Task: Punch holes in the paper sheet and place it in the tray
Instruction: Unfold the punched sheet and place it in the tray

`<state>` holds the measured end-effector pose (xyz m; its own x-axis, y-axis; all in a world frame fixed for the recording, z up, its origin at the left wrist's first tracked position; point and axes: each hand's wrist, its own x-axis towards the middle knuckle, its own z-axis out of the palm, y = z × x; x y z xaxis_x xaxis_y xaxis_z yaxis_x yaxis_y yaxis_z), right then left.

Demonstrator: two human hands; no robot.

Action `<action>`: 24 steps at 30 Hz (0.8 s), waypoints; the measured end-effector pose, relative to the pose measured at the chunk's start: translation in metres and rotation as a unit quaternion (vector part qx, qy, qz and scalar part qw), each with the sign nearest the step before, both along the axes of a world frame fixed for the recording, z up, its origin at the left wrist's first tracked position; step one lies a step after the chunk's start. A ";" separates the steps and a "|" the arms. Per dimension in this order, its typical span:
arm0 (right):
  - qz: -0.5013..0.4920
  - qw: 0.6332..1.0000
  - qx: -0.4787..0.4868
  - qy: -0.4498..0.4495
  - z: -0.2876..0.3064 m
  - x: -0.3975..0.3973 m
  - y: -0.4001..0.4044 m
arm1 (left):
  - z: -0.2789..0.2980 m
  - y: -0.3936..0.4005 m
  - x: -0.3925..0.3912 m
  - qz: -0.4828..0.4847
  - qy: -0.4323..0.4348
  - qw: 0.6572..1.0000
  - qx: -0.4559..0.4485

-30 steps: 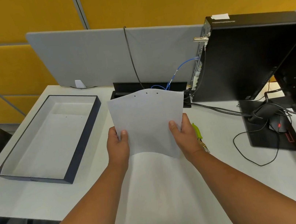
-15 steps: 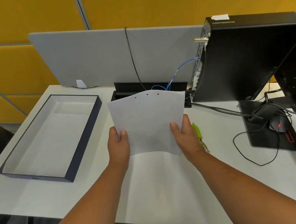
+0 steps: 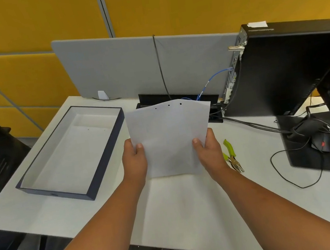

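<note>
I hold a white paper sheet (image 3: 169, 137) upright above the middle of the desk. Three small punched holes run along its top edge. My left hand (image 3: 134, 163) grips its lower left edge, and my right hand (image 3: 209, 152) grips its lower right edge. A dark-rimmed rectangular tray (image 3: 108, 152) with a white inside lies on the desk to the left of the sheet. A green-handled hole punch (image 3: 232, 156) lies on the desk just right of my right hand.
A black computer tower (image 3: 288, 68) stands at the back right, with cables (image 3: 254, 124) running across the desk. A mouse (image 3: 322, 143) sits on a black pad (image 3: 315, 162) at far right. A grey divider panel (image 3: 129, 66) lines the desk's back edge.
The sheet stays in both hands and has barely shifted. The view has drifted slightly, so the tray appears a little further right in the frame.
</note>
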<state>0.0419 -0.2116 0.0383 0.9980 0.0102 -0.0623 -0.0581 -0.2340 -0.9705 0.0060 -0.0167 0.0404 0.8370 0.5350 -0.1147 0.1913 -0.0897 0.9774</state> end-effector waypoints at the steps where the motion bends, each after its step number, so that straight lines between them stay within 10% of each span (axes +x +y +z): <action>1: -0.003 1.000 -0.004 0.000 0.001 0.001 0.003 | 0.000 0.004 0.000 -0.002 0.003 1.000 0.001; 24: 0.007 0.994 -0.076 0.073 -0.008 0.014 0.180 | -0.007 0.194 0.005 -0.079 0.080 0.993 0.021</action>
<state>0.0557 -0.0320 0.0299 0.9780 0.0032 -0.2085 -0.1917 -0.3791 -0.9053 0.0111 0.1776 0.0336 0.8837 0.4052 -0.2342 0.3249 -0.1711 0.9301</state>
